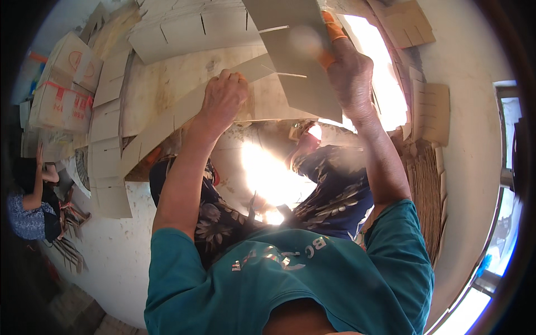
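Observation:
My left hand [226,92] is closed on a long, narrow cardboard strip [167,120] that slants from the lower left up toward the middle of the table. My right hand [349,70], with orange coverings on its fingers, grips the right edge of a wider grey-brown cardboard divider [301,89] with slots cut into it. The divider is tilted over the table. Its left edge meets the strip's far end near a slot; whether the two are interlocked I cannot tell.
Slotted cardboard sheets [184,33] lie at the back of the wooden table [153,84]. More slotted pieces [106,139] line its left side. Cardboard is stacked [424,195] at right. Far left, a person [33,209] sits near a carton [64,89]. Glare whitens the right side.

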`<move>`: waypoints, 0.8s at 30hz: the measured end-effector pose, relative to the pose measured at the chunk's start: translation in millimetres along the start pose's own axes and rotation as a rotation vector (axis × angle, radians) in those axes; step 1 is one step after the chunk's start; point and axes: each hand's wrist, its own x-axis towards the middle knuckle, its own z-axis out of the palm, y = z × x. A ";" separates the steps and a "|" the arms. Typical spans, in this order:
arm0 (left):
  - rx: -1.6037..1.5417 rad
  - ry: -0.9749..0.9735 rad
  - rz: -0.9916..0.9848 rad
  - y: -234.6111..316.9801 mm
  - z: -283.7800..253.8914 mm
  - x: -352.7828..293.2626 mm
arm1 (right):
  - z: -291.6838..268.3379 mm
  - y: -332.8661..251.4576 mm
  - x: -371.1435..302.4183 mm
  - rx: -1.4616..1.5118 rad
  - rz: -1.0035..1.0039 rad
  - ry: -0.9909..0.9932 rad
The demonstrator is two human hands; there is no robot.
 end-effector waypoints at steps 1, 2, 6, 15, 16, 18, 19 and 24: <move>-0.021 -0.003 0.009 0.9 -0.2 0.8 | 4.3 -1.4 -0.7 0.023 -0.009 0.007; -0.042 -0.006 0.019 1.2 -1.7 2.0 | 8.8 -1.8 -2.1 0.045 -0.019 0.014; -0.055 -0.031 0.029 6.8 -6.3 5.8 | 25.7 -2.9 -4.8 -0.037 -0.067 0.046; 0.068 0.068 0.062 21.1 -5.5 2.2 | 53.2 23.7 -12.3 0.021 -0.138 -0.100; 0.079 0.063 0.054 19.8 -5.3 3.2 | 51.3 23.1 -12.8 0.048 -0.126 -0.163; 0.102 0.053 0.038 17.4 -4.7 5.0 | 43.6 15.5 -17.0 0.180 -0.102 -0.296; 0.078 0.048 0.041 17.4 -3.8 4.9 | 41.8 12.5 -20.8 0.169 -0.054 -0.307; 0.026 0.026 0.063 26.6 -6.0 6.2 | 45.8 28.6 -39.7 0.039 -0.023 -0.254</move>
